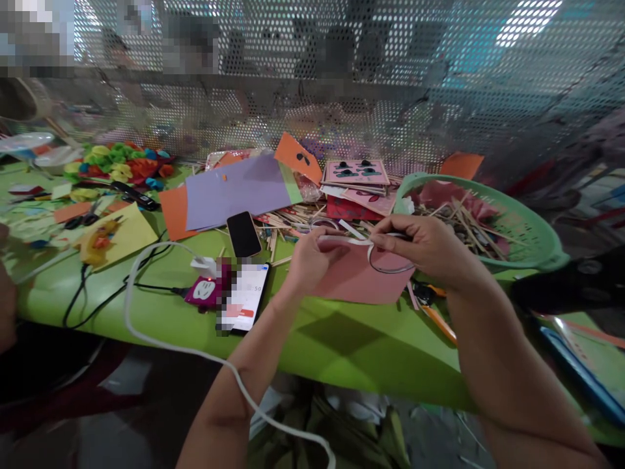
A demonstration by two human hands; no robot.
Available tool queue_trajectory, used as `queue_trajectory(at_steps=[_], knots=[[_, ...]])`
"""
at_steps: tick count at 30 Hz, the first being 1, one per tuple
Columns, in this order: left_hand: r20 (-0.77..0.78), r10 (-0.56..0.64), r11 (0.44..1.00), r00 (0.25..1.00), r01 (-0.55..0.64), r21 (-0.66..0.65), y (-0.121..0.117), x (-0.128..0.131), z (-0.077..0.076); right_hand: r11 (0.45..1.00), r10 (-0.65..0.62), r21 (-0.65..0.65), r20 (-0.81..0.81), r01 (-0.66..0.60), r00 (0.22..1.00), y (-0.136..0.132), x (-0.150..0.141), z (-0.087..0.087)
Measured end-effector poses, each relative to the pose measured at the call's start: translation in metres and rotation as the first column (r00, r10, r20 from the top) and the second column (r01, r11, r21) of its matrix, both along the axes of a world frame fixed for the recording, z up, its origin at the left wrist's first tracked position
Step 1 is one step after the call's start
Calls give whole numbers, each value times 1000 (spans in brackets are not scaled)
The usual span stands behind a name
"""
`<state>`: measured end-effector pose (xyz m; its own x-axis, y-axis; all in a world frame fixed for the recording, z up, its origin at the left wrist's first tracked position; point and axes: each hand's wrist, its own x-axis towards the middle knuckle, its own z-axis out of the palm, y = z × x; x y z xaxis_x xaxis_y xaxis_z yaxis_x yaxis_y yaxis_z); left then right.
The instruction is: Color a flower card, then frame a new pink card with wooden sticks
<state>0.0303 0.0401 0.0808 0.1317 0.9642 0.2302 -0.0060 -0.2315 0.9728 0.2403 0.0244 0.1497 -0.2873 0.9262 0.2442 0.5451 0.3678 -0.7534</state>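
Observation:
My left hand [312, 259] and my right hand [422, 246] meet above a pink sheet of paper [364, 280] on the green table [342, 345]. Both are closed on a thin white paper strip [344, 240] stretched between them. A thin ring-shaped loop [390, 267] hangs under my right hand's fingers. The left hand pinches the strip's left end; the right hand pinches its right end.
A green basket [527, 228] with sticks and pink paper stands at the right. A dark phone [243, 233], a lit phone [247, 296], a white cable [146, 332], lilac paper [234, 189], orange scissors [437, 316], cards [356, 172] and colourful paper flowers [120, 163] lie around.

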Motion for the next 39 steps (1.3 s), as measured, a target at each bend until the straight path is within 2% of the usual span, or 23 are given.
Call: queue_trajectory(at_steps=[7, 14, 18, 26, 30, 39], knots=[[77, -41, 995, 996, 48, -83, -3, 0, 1, 997, 20, -65, -129, -29, 991, -4, -12, 7], [66, -12, 994, 998, 20, -111, 2, 0, -7, 998, -67, 6, -136, 68, 988, -3, -19, 3], [56, -21, 995, 998, 27, -99, 4, -2, -10, 995, -73, 55, -132, 81, 989, -1, -21, -2], [-36, 14, 991, 999, -18, -136, 9, 1, -19, 994, -72, 80, -87, 79, 994, 0, -24, 2], [-75, 31, 993, 997, -39, -109, 11, 2, -23, 990, -81, 104, -82, 90, 993, -2, -27, 3], [-186, 2, 989, 983, -30, -145, 12, 3, -26, 989, -91, 109, -77, 99, 993, -3, -29, 2]])
